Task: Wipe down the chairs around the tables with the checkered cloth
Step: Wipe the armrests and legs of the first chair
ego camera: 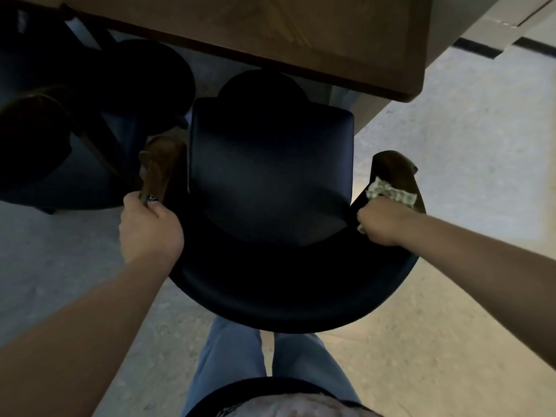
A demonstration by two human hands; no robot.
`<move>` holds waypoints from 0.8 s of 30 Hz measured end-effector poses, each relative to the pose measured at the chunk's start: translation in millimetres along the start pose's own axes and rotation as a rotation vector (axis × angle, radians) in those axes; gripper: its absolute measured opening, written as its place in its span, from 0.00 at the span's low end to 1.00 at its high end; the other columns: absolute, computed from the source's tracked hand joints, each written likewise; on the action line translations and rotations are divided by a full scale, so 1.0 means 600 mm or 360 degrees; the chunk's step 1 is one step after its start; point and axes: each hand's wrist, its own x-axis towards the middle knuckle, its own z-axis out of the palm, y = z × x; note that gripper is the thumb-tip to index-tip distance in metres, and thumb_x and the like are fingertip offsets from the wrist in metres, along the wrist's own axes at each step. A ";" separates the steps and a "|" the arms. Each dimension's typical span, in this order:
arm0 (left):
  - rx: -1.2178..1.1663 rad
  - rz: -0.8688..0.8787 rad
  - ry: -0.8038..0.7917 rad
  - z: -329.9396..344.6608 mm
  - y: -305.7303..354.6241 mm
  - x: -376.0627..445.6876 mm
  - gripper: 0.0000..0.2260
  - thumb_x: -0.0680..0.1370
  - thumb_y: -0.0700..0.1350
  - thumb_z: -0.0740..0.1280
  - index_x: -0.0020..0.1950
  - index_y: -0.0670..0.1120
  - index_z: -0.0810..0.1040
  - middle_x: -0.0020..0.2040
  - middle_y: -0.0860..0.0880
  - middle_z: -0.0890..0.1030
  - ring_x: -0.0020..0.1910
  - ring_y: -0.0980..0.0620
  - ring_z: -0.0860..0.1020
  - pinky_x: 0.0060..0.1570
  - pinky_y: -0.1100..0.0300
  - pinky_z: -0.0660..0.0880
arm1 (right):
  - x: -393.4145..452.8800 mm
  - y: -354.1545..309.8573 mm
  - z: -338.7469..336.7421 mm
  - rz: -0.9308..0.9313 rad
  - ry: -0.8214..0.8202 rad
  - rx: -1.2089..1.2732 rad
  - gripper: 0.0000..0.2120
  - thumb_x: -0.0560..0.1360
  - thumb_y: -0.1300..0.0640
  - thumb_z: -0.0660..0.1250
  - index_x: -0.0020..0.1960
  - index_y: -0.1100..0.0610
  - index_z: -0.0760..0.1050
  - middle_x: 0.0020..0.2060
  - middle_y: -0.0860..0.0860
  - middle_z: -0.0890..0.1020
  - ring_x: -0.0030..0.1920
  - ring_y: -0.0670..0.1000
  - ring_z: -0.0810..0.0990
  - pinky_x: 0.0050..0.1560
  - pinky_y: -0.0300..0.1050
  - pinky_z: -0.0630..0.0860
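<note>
Your left hand (149,224) curls round the chair's (270,188) left arm, steadying it. Your right hand (379,221) grips the cloth (391,192), bunched against the right arm to wipe the wood. Farther off, the table (301,37) overhangs the seat.

Checkered cloth (391,192) mostly hidden inside right hand (380,221) grip.

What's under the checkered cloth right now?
The checkered cloth lies on the chair's wooden right armrest, bunched in the right hand. The wood beneath it is covered.
</note>
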 end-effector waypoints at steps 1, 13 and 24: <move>-0.0002 -0.0001 -0.0004 0.000 0.000 0.000 0.13 0.82 0.46 0.53 0.63 0.44 0.68 0.60 0.38 0.75 0.57 0.35 0.73 0.54 0.44 0.69 | -0.001 -0.010 0.009 -0.0030 -0.0001 -0.0003 0.13 0.79 0.56 0.57 0.53 0.60 0.78 0.53 0.59 0.81 0.54 0.59 0.79 0.52 0.48 0.74; 0.0009 -0.0031 0.0018 0.001 -0.001 -0.002 0.13 0.82 0.48 0.53 0.64 0.47 0.68 0.58 0.41 0.75 0.54 0.39 0.74 0.49 0.46 0.71 | 0.033 -0.051 0.019 0.0127 -0.0028 0.0331 0.14 0.78 0.55 0.57 0.57 0.60 0.77 0.57 0.60 0.79 0.57 0.60 0.78 0.48 0.42 0.72; -0.0059 -0.0004 -0.0014 -0.002 -0.001 -0.002 0.14 0.82 0.47 0.53 0.65 0.46 0.68 0.59 0.42 0.75 0.56 0.39 0.74 0.50 0.49 0.69 | -0.098 -0.331 -0.046 -0.0086 0.0587 0.1734 0.26 0.72 0.65 0.58 0.69 0.51 0.71 0.64 0.52 0.77 0.63 0.56 0.74 0.62 0.45 0.69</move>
